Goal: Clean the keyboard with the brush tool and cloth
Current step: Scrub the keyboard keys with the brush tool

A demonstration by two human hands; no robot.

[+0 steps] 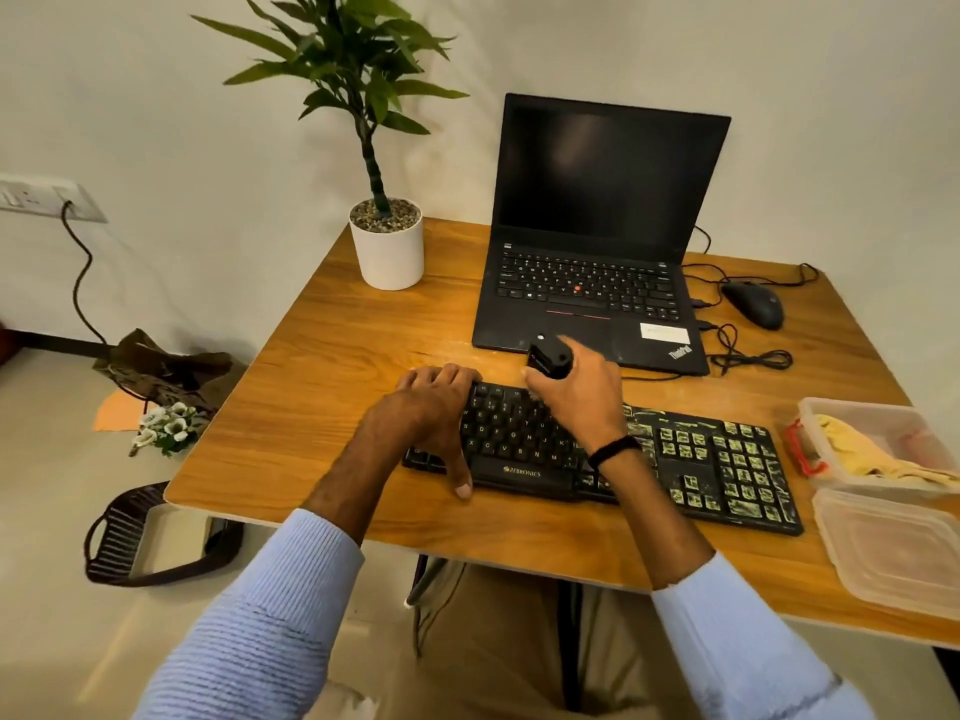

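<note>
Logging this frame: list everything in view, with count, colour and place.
desk: one, wood brown, under everything
keyboard: one, black, desk front; yellowish grime on its right half
brush tool: one, black, in the right hand above the keyboard
laptop: one, black, open, desk back
mouse: one, black, right of laptop
potted plant: one, green in white pot, back left
container: one, clear, desk right, holding the cloth, yellow
lid: one, clear, in front of container
basket: one, dark, floor left
left hand: holds keyboard's left end
right hand: grips brush tool
</note>
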